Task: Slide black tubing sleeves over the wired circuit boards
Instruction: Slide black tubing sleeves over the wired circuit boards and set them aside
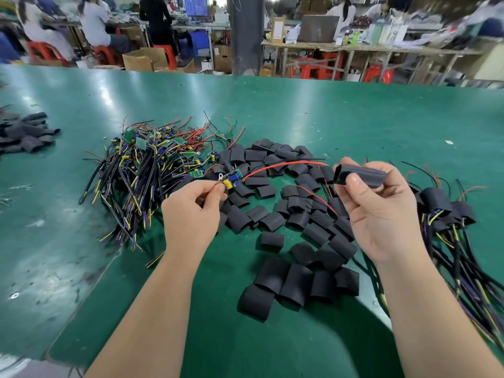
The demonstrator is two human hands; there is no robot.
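Now left grip (215,190) clamped on circuit board (231,178) — right grip (351,175) pinching sleeve (360,175), apart.

Left hand (195,211) pinches a wired circuit board (231,178); right hand (379,211) grips a black sleeve (360,175).

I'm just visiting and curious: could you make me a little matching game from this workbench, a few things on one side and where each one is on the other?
Things:
1. wired circuit board
2. black sleeve
3. pile of bare boards
4. sleeved boards

Places:
A. far right of the green table
B. pinched in the left hand
C. heaped at left of centre
D. held in the right hand

Pairs: 1-B, 2-D, 3-C, 4-A
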